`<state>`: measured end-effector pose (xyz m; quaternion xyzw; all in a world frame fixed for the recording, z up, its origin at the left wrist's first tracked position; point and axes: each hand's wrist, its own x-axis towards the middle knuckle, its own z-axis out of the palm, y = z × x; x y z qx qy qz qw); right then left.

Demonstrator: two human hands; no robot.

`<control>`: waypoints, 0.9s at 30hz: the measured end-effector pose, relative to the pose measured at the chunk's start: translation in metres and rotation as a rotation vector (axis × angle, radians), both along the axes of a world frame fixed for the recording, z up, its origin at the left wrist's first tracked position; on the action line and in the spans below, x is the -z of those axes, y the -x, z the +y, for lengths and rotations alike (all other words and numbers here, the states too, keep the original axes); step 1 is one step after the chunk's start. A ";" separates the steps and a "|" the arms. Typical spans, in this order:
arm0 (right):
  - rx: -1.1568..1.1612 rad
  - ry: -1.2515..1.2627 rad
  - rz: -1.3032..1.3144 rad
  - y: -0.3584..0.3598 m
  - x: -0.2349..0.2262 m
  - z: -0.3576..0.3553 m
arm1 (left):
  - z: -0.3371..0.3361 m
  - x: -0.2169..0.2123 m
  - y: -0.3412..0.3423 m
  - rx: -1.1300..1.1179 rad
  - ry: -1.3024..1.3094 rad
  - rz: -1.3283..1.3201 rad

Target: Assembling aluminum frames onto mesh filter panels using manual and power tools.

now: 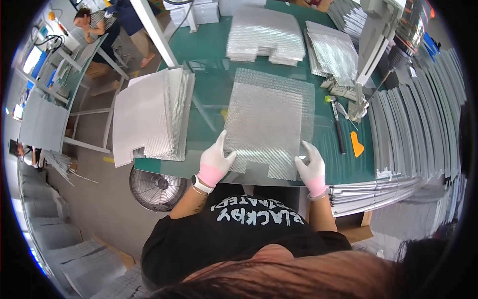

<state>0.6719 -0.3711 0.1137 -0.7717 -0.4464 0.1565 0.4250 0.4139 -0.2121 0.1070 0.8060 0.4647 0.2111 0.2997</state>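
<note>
In front of me a pale translucent mesh sheet (pixel 266 119), notched at its near edge, overlaps another mesh layer (pixel 307 107) that shows along the far and right sides. My left hand (pixel 217 160), in a white glove with a pink cuff, holds the sheet's left edge near its close corner, thumb apart from the fingers. On the opposite edge my right hand (pixel 312 168), gloved alike, has curved fingers and thumb at the sheet's side. Parts of the fingertips and the near right edge are hidden by the hand.
Stacks of similar sheets lie left (pixel 149 117) and at the back (pixel 266 35). On the right are a black-handled tool (pixel 338 124), an orange scraper (pixel 356 144), a metal machine arm (pixel 371 55) and many upright panels (pixel 413 124). A fan (pixel 158 188) stands below; a person (pixel 99 25) sits far left.
</note>
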 end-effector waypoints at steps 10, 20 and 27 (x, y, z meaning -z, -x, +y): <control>-0.053 0.031 -0.162 0.000 0.036 0.005 | 0.003 0.021 0.009 0.021 -0.025 0.098; -0.047 0.099 -0.170 0.010 0.037 0.008 | 0.007 0.027 0.009 0.049 0.023 0.194; 0.005 0.428 -0.372 0.022 0.003 0.018 | 0.011 0.013 0.006 -0.065 0.011 0.334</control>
